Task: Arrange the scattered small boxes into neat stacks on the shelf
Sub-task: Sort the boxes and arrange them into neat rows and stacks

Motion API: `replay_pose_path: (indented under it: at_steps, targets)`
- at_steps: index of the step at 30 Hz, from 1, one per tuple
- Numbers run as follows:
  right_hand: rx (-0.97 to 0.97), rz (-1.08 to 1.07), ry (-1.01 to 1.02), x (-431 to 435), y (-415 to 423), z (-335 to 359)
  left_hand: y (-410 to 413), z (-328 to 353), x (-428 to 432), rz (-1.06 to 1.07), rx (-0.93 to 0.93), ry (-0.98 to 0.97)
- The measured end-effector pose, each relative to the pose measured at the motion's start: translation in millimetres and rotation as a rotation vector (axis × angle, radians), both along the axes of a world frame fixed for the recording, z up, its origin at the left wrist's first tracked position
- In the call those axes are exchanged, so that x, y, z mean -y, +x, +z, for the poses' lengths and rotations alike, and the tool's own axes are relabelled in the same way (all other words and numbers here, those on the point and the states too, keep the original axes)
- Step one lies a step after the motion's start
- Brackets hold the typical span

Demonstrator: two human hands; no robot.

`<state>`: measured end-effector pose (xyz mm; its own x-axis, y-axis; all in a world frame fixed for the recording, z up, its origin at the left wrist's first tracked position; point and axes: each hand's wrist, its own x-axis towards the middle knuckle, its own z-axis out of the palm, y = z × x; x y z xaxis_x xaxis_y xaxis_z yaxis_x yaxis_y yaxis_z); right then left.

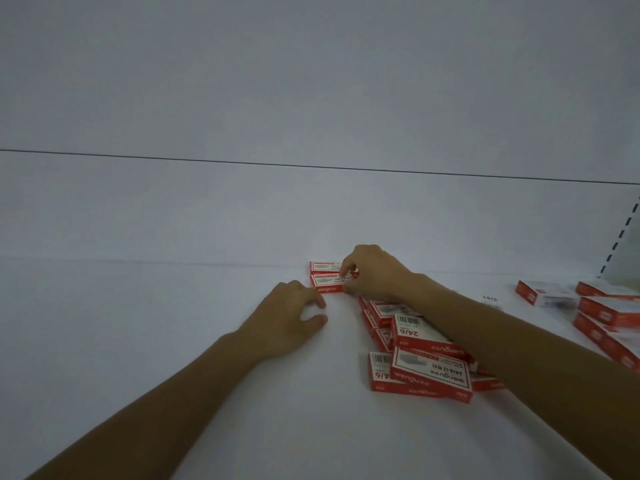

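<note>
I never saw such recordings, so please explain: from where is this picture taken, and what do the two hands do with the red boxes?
No machine here: a person works with bare hands. The picture comes from a camera worn on the head, looking forward and down. The right hand pinches a small red-and-white box at the back of the white shelf; the left hand rests beside it, holding nothing. A loose pile of boxes lies under the right forearm, and more boxes lie at the right edge.

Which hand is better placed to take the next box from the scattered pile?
Probably the left hand: it holds nothing and lies just beside the pile. The right hand is busy, pinching the far box.
</note>
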<state>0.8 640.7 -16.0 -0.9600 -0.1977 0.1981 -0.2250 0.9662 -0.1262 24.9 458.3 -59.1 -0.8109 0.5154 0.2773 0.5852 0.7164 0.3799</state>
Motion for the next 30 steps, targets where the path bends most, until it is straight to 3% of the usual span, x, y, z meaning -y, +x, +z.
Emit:
replay_pose_path:
  at_steps: [9,16,22,27,30]
  targets:
    - [-0.009,-0.065,0.138,2,-8,-1,0,1,-4,0.033,-0.006,0.015]
    - [0.033,-0.055,0.041,-3,-4,4,7,16,-13,0.088,0.014,0.126]
    - [-0.028,-0.023,-0.146,-33,15,31,19,26,-25,-0.050,0.123,0.140]
    - [0.022,0.060,-0.171,-61,49,40,42,38,-48,-0.163,0.184,0.313]
    - [0.015,0.074,-0.155,-68,64,40,52,42,-60,-0.245,0.212,0.279]
